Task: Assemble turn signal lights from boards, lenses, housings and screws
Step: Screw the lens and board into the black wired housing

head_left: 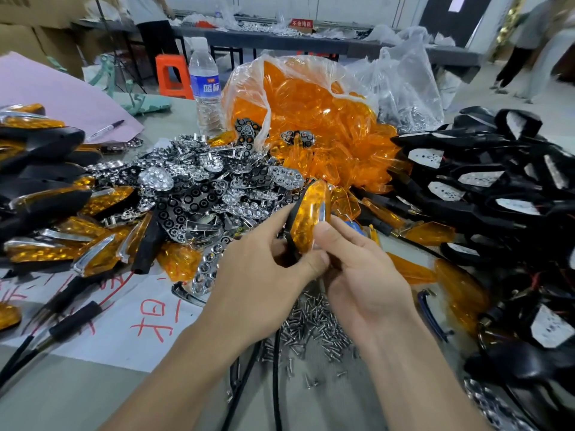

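Amber lens (309,219) sits in its black housing (292,231), held over the screws (314,325), your left hand (258,275) pinching the housing's edge, your right hand (364,275) pinching the lens's lower end. Squeeze unevenly and the lens could seat crooked or spring out into the clutter. Your fingers hide that lower end, so seating cannot be judged.

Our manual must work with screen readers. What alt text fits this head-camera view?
The left hand and right hand hold an amber-lensed turn signal above a pile of screws. Behind lie chrome reflectors and a bag of amber lenses; assembled lights sit left, black housings right.
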The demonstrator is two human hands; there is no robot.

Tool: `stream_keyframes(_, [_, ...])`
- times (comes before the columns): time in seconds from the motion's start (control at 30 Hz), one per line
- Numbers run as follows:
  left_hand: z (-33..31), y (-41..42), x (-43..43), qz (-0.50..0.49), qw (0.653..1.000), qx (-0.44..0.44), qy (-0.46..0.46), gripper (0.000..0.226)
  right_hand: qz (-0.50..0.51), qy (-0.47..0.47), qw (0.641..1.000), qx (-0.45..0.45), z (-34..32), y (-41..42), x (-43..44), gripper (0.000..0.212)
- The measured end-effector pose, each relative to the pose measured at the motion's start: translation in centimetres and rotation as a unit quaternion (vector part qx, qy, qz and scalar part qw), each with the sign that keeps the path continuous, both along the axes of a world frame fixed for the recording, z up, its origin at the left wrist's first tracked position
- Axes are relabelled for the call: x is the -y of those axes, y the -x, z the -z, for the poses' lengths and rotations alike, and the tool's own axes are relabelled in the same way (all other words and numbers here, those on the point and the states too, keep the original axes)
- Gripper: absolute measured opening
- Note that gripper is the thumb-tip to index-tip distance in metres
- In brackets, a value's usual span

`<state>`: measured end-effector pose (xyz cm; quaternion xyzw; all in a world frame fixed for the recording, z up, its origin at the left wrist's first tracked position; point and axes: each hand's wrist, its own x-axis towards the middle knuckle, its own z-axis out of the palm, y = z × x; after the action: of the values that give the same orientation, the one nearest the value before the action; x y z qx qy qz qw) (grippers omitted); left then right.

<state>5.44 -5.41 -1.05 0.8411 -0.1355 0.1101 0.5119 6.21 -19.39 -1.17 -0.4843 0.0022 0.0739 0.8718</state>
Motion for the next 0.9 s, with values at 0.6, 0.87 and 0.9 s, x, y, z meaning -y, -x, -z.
stream_keyframes(0.6, [-0.5, -0.5, -0.5, 0.207, 0.855, -0.277, 0.387, 0.046, -0.063, 0.053, 0.996, 0.038, -1.7, 0.6, 1.7, 0.055])
stream_keyframes(0.87, [-0.7, -0.7, -0.9, 0.053, 0.946, -0.182, 0.261, 0.025, -0.04, 0.094, 0.994, 0.039, -1.8, 0.5, 2.1, 0.052])
stream_keyframes(0.9, [-0.6, -0.8, -1.0, 0.027, 0.955, -0.159, 0.25, 0.025, -0.038, 0.098, 0.994, 0.042, -1.7, 0.5, 2.1, 0.051])
